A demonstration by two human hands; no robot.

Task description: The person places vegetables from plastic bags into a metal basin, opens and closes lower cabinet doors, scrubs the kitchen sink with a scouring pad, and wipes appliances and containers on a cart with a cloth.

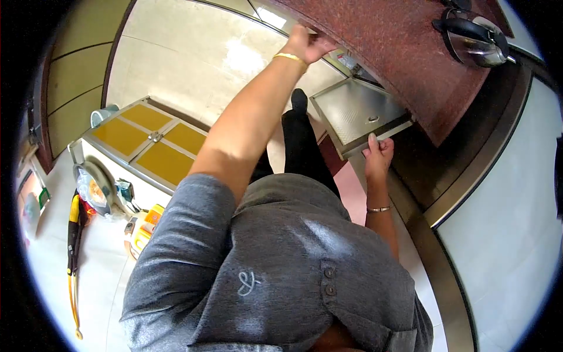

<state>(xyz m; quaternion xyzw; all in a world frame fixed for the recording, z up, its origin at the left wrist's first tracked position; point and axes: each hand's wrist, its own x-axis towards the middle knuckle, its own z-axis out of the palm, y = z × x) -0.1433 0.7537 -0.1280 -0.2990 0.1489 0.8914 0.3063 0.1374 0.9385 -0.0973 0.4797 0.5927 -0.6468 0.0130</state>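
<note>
My left hand (pixel 309 44), with a gold bracelet at the wrist, is at the edge of the red-brown stone counter (pixel 399 53); its thumb and fingers are apart, and the fingertips are partly hidden by the counter. Below the counter, a silver metal cabinet door (pixel 359 110) with a small recessed handle stands swung out. My right hand (pixel 378 154) is at the door's near edge, its fingers curled and its thumb against the rim. Some items inside the cabinet show only in part, between my left hand and the door.
A metal kettle (pixel 478 44) with a black handle stands on the counter. To the left is a low cabinet (pixel 146 138) with yellow panels, beside pans (pixel 97 182) and a yellow-black long tool (pixel 73 240). My black-clad leg (pixel 302 146) extends toward the counter.
</note>
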